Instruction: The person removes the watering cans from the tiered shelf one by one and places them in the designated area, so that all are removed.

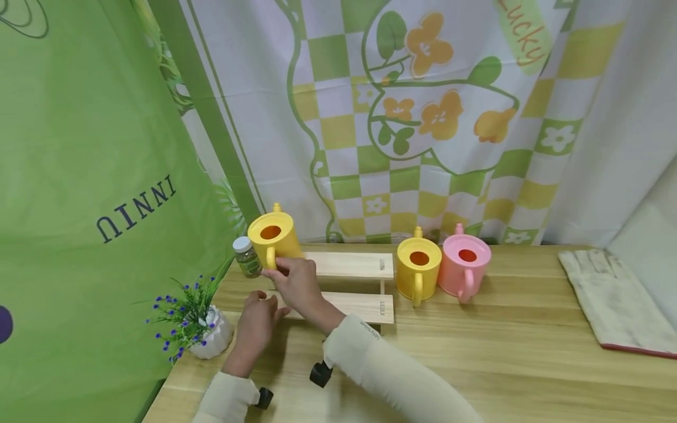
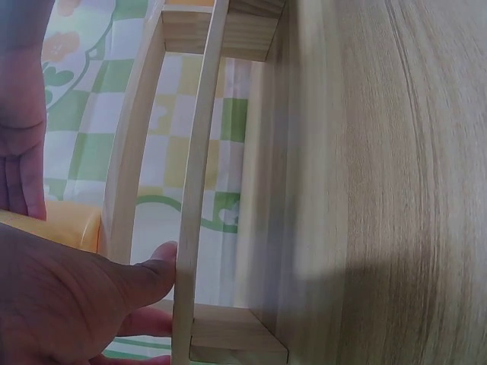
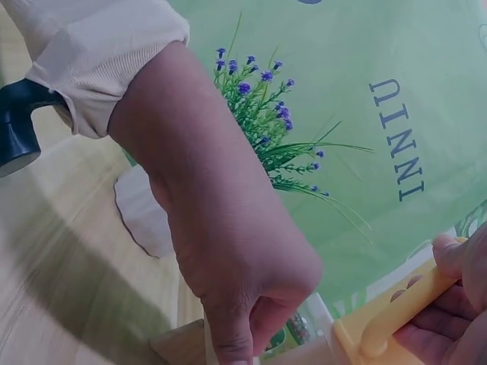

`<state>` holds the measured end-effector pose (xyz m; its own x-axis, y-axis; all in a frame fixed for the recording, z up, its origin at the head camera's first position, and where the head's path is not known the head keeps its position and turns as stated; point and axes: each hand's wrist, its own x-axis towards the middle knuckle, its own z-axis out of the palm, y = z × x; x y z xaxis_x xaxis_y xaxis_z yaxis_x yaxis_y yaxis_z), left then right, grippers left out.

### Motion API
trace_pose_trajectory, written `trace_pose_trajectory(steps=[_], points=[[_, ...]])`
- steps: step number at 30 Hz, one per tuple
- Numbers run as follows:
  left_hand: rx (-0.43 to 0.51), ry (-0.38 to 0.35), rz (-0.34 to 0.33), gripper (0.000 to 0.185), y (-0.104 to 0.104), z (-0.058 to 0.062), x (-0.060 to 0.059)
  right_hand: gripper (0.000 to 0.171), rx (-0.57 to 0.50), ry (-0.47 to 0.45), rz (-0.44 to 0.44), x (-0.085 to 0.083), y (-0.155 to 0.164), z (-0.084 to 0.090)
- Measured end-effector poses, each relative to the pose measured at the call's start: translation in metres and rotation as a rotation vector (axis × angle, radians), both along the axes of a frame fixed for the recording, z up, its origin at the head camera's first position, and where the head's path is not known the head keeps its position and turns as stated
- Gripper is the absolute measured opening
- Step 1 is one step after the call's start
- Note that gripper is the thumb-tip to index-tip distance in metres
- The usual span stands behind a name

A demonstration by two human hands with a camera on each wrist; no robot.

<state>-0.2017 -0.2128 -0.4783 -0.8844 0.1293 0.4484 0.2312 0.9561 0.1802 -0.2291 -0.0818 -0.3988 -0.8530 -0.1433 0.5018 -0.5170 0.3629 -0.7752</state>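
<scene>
A yellow watering can point(image 1: 272, 235) stands at the left end of a two-step wooden rack point(image 1: 359, 265). My right hand point(image 1: 279, 269) holds the can by its handle point(image 3: 403, 313), fingers point(image 3: 456, 293) curled round it. My left hand point(image 1: 266, 304) is just below, at the left end of the rack's lower plank point(image 1: 365, 305). Its thumb point(image 2: 156, 277) presses against the plank's edge point(image 2: 194, 190) and the fingers curl at the wood point(image 3: 251, 334).
A second yellow can point(image 1: 419, 262) and a pink can point(image 1: 465, 265) stand right of the rack. A small white-lidded jar point(image 1: 246, 257) is beside the held can. A white pot of purple flowers point(image 1: 198, 320) sits at the table's left edge, a folded cloth point(image 1: 613, 302) far right.
</scene>
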Motion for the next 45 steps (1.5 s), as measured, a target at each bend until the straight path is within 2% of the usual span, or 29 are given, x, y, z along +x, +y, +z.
trace_pose_trajectory(steps=[4, 8, 15, 22, 32, 38, 45], points=[[0.032, -0.025, 0.003, 0.030, 0.003, 0.000, 0.000, 0.016, -0.004, -0.025, -0.017, -0.001, 0.011, -0.001], [0.026, -0.059, 0.017, 0.029, 0.006, 0.001, -0.001, 0.018, 0.004, -0.041, -0.038, -0.001, 0.024, -0.001], [-0.010, -0.094, 0.034, 0.027, 0.008, 0.000, -0.002, 0.023, -0.008, -0.010, -0.068, -0.004, 0.054, -0.005], [0.018, -0.108, 0.014, 0.031, 0.009, -0.005, -0.002, 0.022, -0.038, -0.002, -0.110, -0.012, 0.094, -0.004], [0.032, -0.138, 0.032, 0.033, 0.001, -0.002, 0.000, 0.022, 0.035, 0.017, -0.196, -0.016, 0.134, 0.001], [0.057, -0.161, 0.036, 0.029, -0.001, 0.000, 0.001, 0.022, -0.017, 0.084, -0.242, -0.014, 0.156, 0.003], [0.072, -0.170, 0.037, 0.028, 0.000, 0.003, 0.003, 0.021, -0.030, 0.029, -0.320, -0.007, 0.189, 0.007]])
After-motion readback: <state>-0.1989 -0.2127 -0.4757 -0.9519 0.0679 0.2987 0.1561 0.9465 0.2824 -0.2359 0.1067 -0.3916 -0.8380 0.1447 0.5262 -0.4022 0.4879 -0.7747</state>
